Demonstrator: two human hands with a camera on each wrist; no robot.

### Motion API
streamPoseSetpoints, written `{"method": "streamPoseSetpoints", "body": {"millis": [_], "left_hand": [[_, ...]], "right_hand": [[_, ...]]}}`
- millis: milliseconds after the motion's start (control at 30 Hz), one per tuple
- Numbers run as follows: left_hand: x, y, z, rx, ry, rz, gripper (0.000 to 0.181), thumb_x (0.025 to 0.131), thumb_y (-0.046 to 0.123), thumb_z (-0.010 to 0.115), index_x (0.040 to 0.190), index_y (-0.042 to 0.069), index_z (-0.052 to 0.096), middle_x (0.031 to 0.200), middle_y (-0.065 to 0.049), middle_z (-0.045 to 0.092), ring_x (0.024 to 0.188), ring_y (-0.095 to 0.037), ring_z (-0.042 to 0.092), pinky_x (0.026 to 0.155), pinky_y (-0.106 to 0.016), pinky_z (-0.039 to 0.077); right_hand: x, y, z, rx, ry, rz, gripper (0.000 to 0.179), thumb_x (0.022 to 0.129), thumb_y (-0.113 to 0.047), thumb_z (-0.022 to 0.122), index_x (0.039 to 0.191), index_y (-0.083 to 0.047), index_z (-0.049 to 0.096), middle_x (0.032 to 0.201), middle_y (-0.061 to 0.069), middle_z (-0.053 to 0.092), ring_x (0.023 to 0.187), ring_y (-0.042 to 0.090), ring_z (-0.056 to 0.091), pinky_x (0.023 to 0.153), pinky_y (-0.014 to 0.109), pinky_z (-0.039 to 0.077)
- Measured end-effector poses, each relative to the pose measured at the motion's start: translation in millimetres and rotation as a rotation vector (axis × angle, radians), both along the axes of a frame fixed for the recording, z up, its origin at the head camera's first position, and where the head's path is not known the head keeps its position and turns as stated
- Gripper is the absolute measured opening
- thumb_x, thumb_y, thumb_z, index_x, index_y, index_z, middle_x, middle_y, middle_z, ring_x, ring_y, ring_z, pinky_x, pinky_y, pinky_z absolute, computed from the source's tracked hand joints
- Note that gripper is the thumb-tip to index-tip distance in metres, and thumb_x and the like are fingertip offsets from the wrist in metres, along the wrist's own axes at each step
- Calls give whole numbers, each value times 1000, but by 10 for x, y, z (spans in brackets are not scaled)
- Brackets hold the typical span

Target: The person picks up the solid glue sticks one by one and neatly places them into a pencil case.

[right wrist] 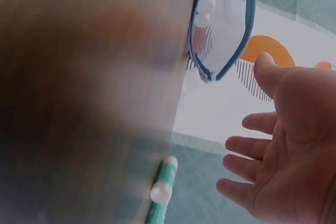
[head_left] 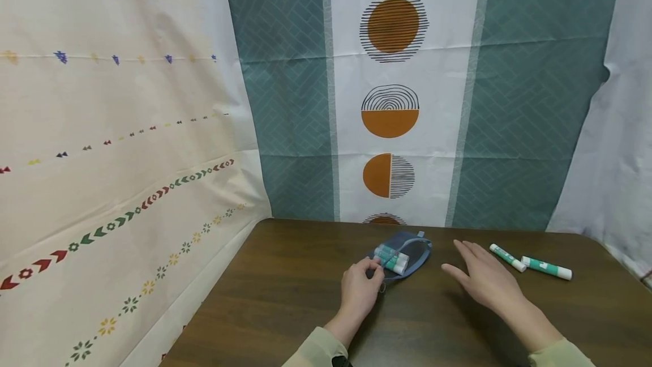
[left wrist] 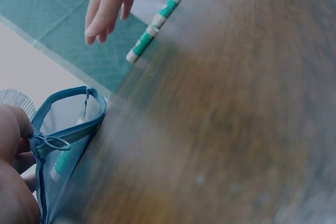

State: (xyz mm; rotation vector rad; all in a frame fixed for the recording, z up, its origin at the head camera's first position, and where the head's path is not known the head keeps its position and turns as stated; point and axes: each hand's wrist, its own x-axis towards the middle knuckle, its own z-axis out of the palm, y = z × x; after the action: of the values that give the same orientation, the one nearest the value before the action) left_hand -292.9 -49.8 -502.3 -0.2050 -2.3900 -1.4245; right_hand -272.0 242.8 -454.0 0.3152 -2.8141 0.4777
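My left hand [head_left: 360,287] pinches the near left edge of a clear pouch [left wrist: 62,91] with a blue zip border. The pouch's mouth gapes towards the right, and a zip pull ring [left wrist: 55,142] hangs by the fingers. Several green and white glue sticks [head_left: 392,259] lie side by side inside the pouch, their white ends showing in the right wrist view. My right hand [head_left: 486,276] hovers over the table to the right of the pouch, fingers extended, thumb apart and palm bare. Just beyond it lie two loose glue sticks [head_left: 507,257], nearly end to end.
A dark brown wooden table [head_left: 285,293] carries everything. Behind it hangs a green and white curtain [head_left: 292,129] with orange circle prints, and a cream patterned cloth [head_left: 127,186] hangs along the left side. The loose glue sticks lie near the table's far right part.
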Motion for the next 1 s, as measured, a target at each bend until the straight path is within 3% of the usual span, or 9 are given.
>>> {"method": "streamPoseSetpoints", "body": {"millis": [567,1000], "left_hand": [[4,13,1,-3,5,7,13,99,14,77,87,20,81,119,3,83,131,-40,69,113,-64,49],[11,13,1,-13,15,10,14,98,14,76,86,20,80,119,3,83,131,-38,70,113,-63,50]], "right_hand": [[31,379,-29,17,-11,-40,95,109,-58,62,162,16,34,159,47,38,147,67,36,116,79,32],[12,553,-50,50,-58,-60,96,110,-59,59,159,20,34,158,50,35,147,66,33,116,79,29]]}}
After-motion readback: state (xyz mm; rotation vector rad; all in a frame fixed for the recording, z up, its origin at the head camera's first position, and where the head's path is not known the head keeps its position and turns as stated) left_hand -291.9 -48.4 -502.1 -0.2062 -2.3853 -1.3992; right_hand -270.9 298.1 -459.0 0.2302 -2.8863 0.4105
